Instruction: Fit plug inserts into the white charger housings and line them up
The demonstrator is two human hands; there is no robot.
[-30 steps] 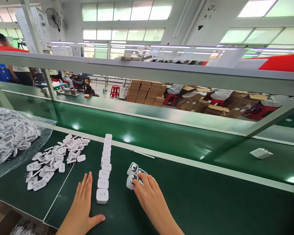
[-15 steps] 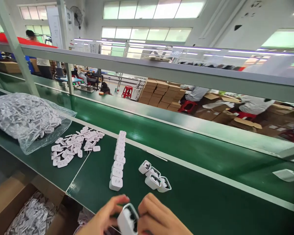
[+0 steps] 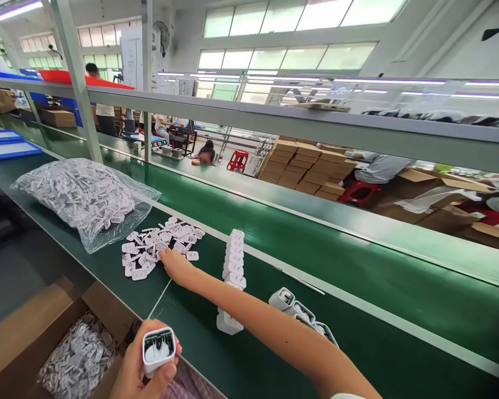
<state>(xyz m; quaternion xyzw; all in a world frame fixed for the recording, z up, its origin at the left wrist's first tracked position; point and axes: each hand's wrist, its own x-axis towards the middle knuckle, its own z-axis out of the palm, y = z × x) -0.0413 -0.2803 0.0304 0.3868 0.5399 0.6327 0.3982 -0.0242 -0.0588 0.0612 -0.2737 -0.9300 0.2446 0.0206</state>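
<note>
Low in view, my left hand (image 3: 139, 363) grips a white charger housing (image 3: 149, 366), its open end facing up toward me with a green circuit board and white filling inside. My right hand (image 3: 178, 267) stretches across to the left, fingers bent down together at the edge of a pile of white plug end caps (image 3: 139, 274); what the fingertips hold is hidden. Under my right forearm runs a row of white chargers with pins up (image 3: 235, 266), partly covered. Right of it, several open housings (image 3: 281, 299) lie together, partly behind the arm.
A clear plastic bag of white caps (image 3: 83, 194) lies at the left on the green bench. Below the edge stands a cardboard box (image 3: 29, 354) of white parts. Blue trays (image 3: 12, 149) sit far left. A metal rail (image 3: 233, 111) crosses ahead; people sit beyond.
My right hand has left the housing and reached left to the pile of caps. My left hand keeps the housing, now further left and tilted toward me. The view has swung left.
</note>
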